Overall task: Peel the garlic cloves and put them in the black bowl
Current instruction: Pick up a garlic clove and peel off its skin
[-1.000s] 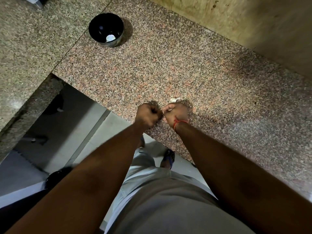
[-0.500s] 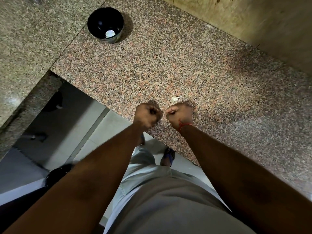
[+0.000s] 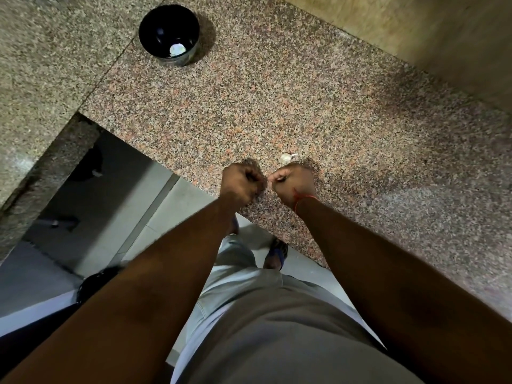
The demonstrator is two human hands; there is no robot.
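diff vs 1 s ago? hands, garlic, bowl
The left hand and right hand have drawn slightly apart; their fists touched before. Each keeps a curled grip; what they hold is hidden. The garlic on the counter and the black bowl with its one pale piece are unchanged.

Over the speckled granite counter, the left hand and right hand meet with fingers curled, knuckles nearly touching; what they pinch is hidden. A garlic piece lies just beyond the right hand. Well apart, the black bowl holds one pale peeled clove.
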